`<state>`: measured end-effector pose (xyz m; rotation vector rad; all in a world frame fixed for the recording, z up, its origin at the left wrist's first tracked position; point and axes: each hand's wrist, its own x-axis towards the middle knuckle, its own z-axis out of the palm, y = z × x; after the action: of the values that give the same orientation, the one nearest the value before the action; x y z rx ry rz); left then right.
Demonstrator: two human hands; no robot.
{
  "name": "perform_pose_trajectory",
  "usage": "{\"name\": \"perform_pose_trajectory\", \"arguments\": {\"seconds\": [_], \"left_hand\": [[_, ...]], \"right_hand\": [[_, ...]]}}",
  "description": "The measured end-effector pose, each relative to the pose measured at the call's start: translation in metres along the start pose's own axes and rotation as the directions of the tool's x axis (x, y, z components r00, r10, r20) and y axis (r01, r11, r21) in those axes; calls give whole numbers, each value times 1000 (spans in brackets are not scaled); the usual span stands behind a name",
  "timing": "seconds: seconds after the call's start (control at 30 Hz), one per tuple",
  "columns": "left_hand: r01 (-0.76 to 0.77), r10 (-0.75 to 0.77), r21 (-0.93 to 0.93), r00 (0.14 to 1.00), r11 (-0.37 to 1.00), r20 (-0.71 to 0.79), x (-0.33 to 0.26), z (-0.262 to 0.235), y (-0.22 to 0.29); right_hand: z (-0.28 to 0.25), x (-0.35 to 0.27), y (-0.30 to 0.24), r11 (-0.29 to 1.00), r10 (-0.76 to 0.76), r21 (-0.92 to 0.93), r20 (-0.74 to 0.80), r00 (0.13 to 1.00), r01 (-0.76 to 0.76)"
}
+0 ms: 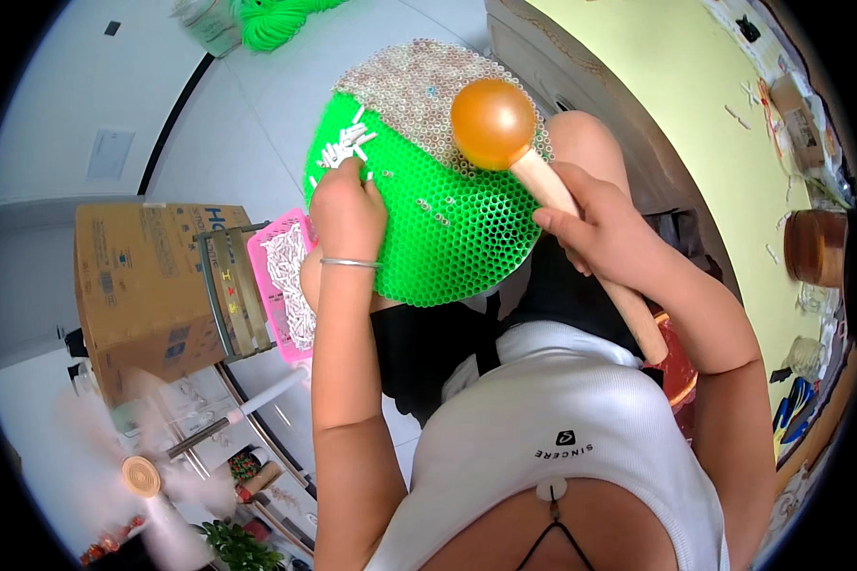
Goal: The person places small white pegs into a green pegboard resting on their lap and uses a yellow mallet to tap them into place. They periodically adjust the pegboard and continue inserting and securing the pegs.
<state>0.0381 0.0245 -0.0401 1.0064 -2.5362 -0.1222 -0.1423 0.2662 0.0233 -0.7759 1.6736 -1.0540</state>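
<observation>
A round bundle of bright green tubes [448,233], open-ended like a honeycomb, lies across my lap. Its far part is filled with pale tube pieces [400,95], and a few more sit singly among the green cells. My left hand [348,205] is closed at the bundle's left side, with small white tubes [352,138] sticking out beyond the fingers and lying loose there. Its fingertips are partly hidden. In my right hand [595,214] is the wooden handle of a mallet [495,124]; the round orange head hangs over the bundle's far right part.
A pink basket [303,357] full of white tubes stands left, beside a cardboard box [148,276]. At lower left a fan [143,476] spins. Right is a yellow-green table [695,105] with scissors [792,414] near its edge. Green cord [271,24] lies far left.
</observation>
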Motion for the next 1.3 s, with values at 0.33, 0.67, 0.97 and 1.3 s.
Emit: {"name": "perform_pose_trajectory", "arguments": {"seconds": [0.33,0.67,0.97,1.3], "left_hand": [[-222,264,-572,964,790,-10,2,-6,82],[-511,532,-170,839,843,114,13,8,100],[-256,343,-403,926,878,159,10,-10,93],[153,-151,-21,985,988,78,-16,-20,-1]], "right_hand": [[-17,-19,13,957,19,290,-81,997,5],[-20,-18,23,958,18,287,-49,999,-3],[-11,-18,4,977,-7,211,20,1000,3],[8,-3,15,949,-219,-237,-24,975,207]]}}
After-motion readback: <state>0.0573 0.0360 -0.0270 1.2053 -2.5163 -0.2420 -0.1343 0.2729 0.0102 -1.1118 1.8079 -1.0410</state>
